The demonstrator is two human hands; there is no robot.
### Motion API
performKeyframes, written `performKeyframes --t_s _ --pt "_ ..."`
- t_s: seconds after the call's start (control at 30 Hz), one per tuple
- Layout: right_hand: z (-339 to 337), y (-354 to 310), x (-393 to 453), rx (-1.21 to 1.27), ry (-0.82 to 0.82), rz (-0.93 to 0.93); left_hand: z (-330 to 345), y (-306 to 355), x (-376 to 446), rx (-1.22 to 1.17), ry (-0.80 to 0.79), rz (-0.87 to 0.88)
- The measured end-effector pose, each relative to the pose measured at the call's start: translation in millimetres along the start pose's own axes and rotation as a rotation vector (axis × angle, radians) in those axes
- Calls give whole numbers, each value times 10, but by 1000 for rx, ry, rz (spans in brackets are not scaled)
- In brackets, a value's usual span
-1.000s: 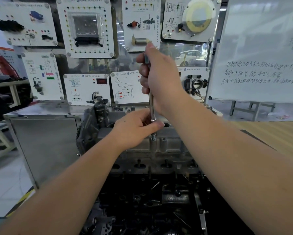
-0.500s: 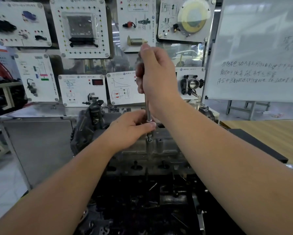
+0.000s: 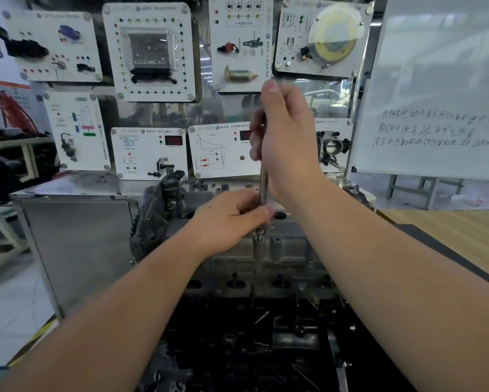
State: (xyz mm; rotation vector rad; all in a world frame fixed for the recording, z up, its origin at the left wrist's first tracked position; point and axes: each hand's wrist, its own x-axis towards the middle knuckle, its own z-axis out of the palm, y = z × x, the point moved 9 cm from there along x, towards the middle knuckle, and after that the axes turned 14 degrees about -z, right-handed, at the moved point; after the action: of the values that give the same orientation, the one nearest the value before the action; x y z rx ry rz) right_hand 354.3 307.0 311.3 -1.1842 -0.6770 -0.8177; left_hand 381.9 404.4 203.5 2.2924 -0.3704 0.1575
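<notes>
White training panels [image 3: 148, 52] hang beside a handwritten whiteboard [image 3: 435, 80], above a steel cabinet [image 3: 76, 236].

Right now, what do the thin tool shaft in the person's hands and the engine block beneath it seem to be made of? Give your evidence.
Tool shaft: likely polished or plated steel; bright silver with a glossy streak.
Engine block: probably cast aluminium or iron, unpainted; dull grey, rough matte surface with moulded bosses.

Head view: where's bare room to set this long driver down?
Mostly bare: the steel cabinet top, between the display panels and the engine block; also the wooden surface right of the block. Crowded: the block's top around the driver.
</notes>
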Motion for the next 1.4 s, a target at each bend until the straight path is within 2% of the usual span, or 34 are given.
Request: performKeyframes --t_s 0.13,0.23,0.33,0.43,0.6,0.7,0.83,0.97,1.13,1.27,1.4 --pt "-27 57 33 35 21 132 10 14 -16 13 -21 18" --pt "61 136 12 68 -27 256 7 11 -12 -14 4 10" --pt "92 123 -23 55 -33 211 1 28 -35 -34 26 -7" --pt "67 61 -31 -51 -31 77 -5 32 -37 15 40 -19" --pt "-90 -8 12 -104 78 -31 7 12 -14 8 18 -32" --pt "-125 66 26 -45 97 97 12 2 6 -60 -52 2" --pt "-16 196 10 81 12 271 22 -5 24 -56 -62 33" --pt "39 143 -29 134 -35 201 30 -43 34 -108 -31 24" --pt "-25 5 -22 -38 -18 35 19 -19 20 -66 8 6" --pt "40 10 20 -97 -65 125 17 -57 42 -5 45 -19" --pt "126 77 8 -92 -68 177 15 -67 60 -117 -16 -2"
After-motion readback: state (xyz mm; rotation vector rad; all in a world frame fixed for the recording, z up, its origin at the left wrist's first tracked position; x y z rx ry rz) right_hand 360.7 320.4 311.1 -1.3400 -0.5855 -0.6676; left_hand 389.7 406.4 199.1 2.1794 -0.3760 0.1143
